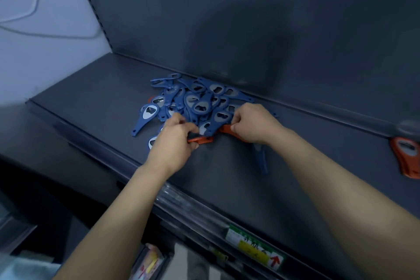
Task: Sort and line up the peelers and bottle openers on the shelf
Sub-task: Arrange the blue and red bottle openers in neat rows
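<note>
A heap of several blue bottle openers point(195, 102) with silver heads lies on the dark grey shelf point(95, 98) near its back wall. My left hand point(176, 141) is at the heap's front edge, fingers curled round an orange opener point(201, 140). My right hand point(254, 124) is at the heap's right side and pinches another orange opener point(225, 129). One more orange piece point(151, 99) peeks out under the heap's left side. A blue opener point(261, 159) lies partly hidden under my right wrist.
An orange bottle opener point(406, 157) lies alone at the shelf's far right edge of view. The shelf's front rail carries a clear price strip with a green and yellow label point(254, 246). Packaged goods point(150, 261) show on the level below. A white wall point(45, 18) stands left.
</note>
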